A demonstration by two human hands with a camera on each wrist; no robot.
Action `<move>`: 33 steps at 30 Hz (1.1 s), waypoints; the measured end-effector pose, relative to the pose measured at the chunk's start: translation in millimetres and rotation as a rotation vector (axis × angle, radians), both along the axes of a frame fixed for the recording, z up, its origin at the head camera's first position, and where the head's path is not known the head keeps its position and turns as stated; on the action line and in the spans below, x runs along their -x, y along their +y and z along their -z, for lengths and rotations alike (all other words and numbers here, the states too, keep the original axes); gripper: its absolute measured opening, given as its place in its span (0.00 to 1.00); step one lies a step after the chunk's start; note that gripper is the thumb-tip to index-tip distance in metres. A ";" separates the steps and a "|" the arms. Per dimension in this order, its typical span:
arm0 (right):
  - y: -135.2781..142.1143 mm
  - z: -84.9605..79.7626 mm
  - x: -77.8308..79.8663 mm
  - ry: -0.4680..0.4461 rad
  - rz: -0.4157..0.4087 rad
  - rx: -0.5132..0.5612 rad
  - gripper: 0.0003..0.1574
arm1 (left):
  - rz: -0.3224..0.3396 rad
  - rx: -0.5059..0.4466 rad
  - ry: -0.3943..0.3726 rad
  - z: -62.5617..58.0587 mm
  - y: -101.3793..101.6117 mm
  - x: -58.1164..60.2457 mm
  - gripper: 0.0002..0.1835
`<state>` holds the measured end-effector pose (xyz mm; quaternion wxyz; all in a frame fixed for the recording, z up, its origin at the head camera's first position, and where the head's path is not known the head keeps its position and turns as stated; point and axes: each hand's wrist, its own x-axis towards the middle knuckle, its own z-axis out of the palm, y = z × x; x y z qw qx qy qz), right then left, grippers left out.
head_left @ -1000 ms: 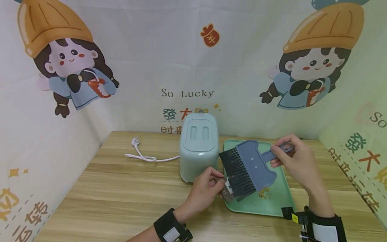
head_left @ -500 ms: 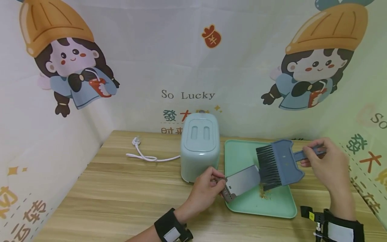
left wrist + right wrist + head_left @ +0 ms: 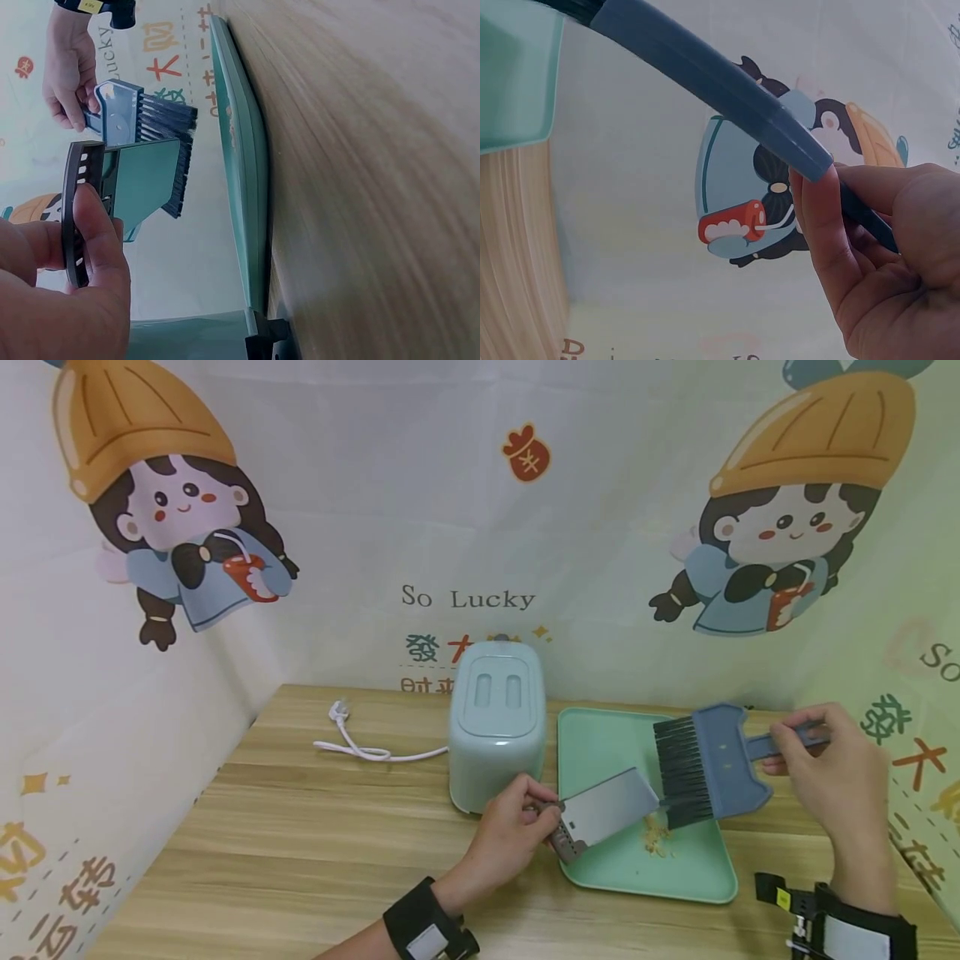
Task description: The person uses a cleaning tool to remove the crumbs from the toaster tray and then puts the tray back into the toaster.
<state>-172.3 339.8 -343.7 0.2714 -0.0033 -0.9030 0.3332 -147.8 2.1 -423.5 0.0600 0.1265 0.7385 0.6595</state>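
Observation:
My left hand (image 3: 502,831) pinches the slotted grey end of a flat metal crumb tray (image 3: 611,806) between thumb and fingers. The crumb tray is tilted over a green serving tray (image 3: 592,739), where yellowish crumbs (image 3: 656,837) lie. In my right hand (image 3: 843,772) is the handle of a wide blue brush (image 3: 726,764) with black bristles, gripped by thumb and fingers. The bristles hang just past the far end of the crumb tray. From the left wrist view, the crumb tray (image 3: 146,176) and brush (image 3: 120,112) overlap, both above the green tray.
A pale blue toaster (image 3: 497,727) with a closed lid stands left of the green tray, close behind my left hand. Its white cord (image 3: 397,757) and plug lie on the wooden table (image 3: 300,843). A printed cloth (image 3: 360,510) rises behind the table.
The brush in my right hand has moved right, off the crumb tray and past its far end, uncovering the metal surface. My left hand keeps hold of the crumb tray in about the same place.

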 end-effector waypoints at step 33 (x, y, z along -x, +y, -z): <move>19.2 8.6 -4.2 -0.108 -0.399 1.169 0.13 | 0.012 0.006 0.010 -34.6 -4.6 -18.0 0.08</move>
